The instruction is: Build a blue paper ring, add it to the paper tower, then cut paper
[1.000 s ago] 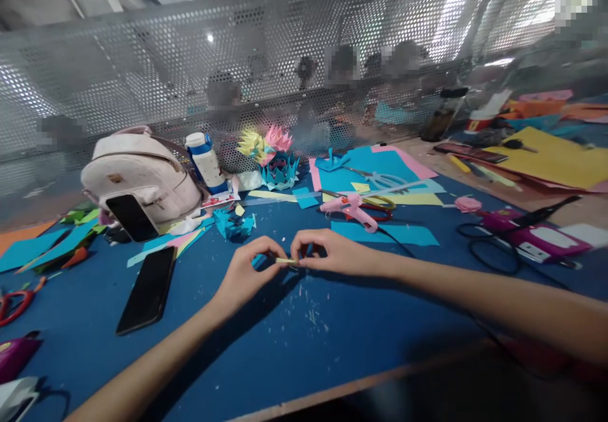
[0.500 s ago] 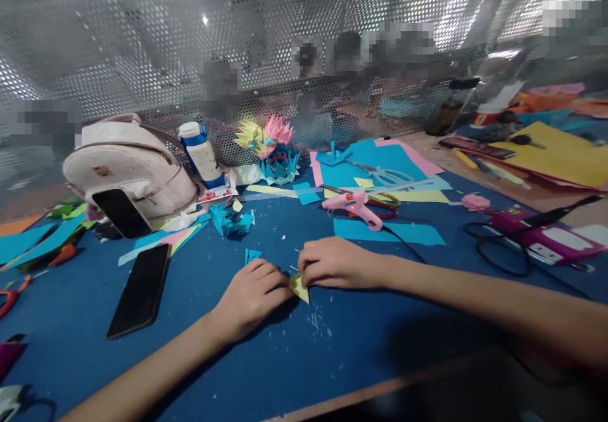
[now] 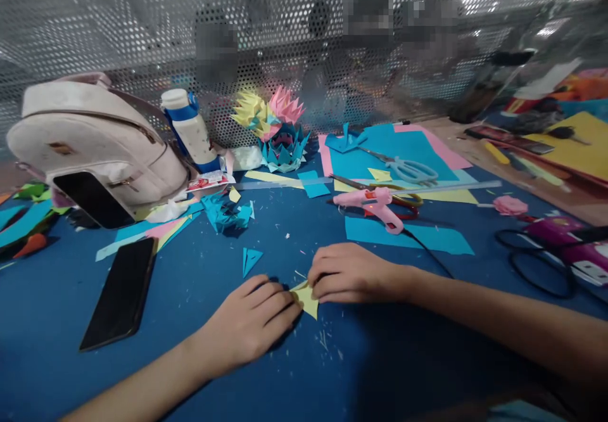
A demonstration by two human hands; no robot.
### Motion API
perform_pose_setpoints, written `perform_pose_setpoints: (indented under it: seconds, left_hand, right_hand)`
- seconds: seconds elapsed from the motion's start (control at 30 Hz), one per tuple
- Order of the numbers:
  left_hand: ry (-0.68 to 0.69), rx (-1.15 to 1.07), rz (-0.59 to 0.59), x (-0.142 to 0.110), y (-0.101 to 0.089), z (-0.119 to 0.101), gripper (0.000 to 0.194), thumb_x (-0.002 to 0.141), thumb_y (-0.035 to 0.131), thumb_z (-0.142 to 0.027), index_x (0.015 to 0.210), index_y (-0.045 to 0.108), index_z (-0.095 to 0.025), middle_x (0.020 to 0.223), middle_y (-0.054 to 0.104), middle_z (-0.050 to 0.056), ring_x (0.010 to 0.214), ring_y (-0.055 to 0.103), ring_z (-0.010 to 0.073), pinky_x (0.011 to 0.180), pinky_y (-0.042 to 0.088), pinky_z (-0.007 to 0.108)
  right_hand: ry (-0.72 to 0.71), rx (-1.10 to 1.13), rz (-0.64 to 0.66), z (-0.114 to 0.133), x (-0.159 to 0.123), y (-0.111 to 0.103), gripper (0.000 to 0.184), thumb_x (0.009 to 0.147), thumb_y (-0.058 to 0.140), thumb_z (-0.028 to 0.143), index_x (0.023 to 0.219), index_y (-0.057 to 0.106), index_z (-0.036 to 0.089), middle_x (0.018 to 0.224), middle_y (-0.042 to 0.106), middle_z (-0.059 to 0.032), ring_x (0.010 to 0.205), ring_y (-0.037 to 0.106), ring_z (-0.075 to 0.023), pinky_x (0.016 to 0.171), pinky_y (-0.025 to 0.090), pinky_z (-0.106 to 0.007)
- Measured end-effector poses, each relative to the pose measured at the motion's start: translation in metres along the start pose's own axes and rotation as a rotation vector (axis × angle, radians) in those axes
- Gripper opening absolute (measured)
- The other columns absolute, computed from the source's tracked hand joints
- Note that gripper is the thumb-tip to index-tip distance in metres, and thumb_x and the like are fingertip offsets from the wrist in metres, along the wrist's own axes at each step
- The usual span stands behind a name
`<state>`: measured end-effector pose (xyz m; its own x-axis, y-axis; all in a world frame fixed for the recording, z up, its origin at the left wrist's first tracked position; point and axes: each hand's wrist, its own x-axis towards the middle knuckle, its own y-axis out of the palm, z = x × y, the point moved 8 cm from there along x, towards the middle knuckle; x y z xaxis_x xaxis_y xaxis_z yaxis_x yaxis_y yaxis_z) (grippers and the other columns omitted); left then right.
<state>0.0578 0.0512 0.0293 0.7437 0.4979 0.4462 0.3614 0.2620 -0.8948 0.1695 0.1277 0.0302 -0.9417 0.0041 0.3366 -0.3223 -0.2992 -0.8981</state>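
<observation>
A small piece of yellow paper (image 3: 308,301) lies on the blue tabletop between my hands, partly covered by my fingers. My left hand (image 3: 259,317) is closed on its left side, fingertips pressed down. From the right, my right hand (image 3: 349,274) grips the upper right part with bent fingers. One pointed corner of the paper sticks out toward me. Just beyond my left hand lies a small folded blue paper triangle (image 3: 251,261). Farther off is a pink glue gun (image 3: 373,203), its cord running to the right.
Two phones, one lying flat (image 3: 121,292) and one leaning on a white backpack (image 3: 95,137), are at left. Behind stand a bottle (image 3: 192,130) and paper flowers (image 3: 284,146). Scissors (image 3: 411,170), blue sheets (image 3: 422,146) and a purple power strip (image 3: 567,244) are at right.
The view has shifted, so the backpack and phones sit farther left. Both hands stay on the yellow paper, and slightly more of it shows between them. The blue triangle is now fully visible.
</observation>
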Motion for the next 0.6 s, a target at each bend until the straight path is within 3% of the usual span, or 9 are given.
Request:
perform_pose_setpoints:
  seconds: [0.13, 0.37, 0.6]
  left_hand:
    - [-0.020, -0.020, 0.058, -0.003, 0.007, 0.002, 0.026, 0.102, 0.047, -0.016, 0.123, 0.062, -0.013, 0.114, 0.070, 0.007, 0.102, 0.060, 0.0196, 0.097, 0.045, 0.037]
    - [-0.013, -0.005, 0.063, 0.000, 0.003, 0.000, 0.035, 0.105, 0.034, -0.014, 0.122, 0.065, -0.014, 0.113, 0.071, 0.006, 0.105, 0.059, 0.0203, 0.105, 0.033, 0.038]
    - [-0.095, 0.002, 0.080, -0.005, 0.008, -0.007, 0.029, 0.103, 0.048, -0.025, 0.126, 0.063, -0.017, 0.115, 0.071, 0.004, 0.107, 0.057, 0.0189, 0.111, 0.023, 0.037]
  right_hand:
    - [0.035, 0.014, 0.001, -0.005, -0.002, -0.002, 0.017, 0.100, 0.052, 0.027, 0.097, 0.067, 0.020, 0.101, 0.070, -0.0023, 0.091, 0.057, -0.0145, 0.077, 0.042, -0.027]
    - [0.102, 0.102, 0.049, -0.014, -0.005, 0.002, 0.017, 0.101, 0.049, 0.026, 0.099, 0.064, 0.020, 0.102, 0.069, -0.0034, 0.091, 0.057, -0.0154, 0.080, 0.040, -0.028]
    - [0.175, 0.158, 0.062, -0.019, -0.002, 0.004, 0.019, 0.102, 0.048, 0.028, 0.098, 0.066, 0.020, 0.099, 0.067, -0.0034, 0.089, 0.055, -0.0142, 0.076, 0.039, -0.026]
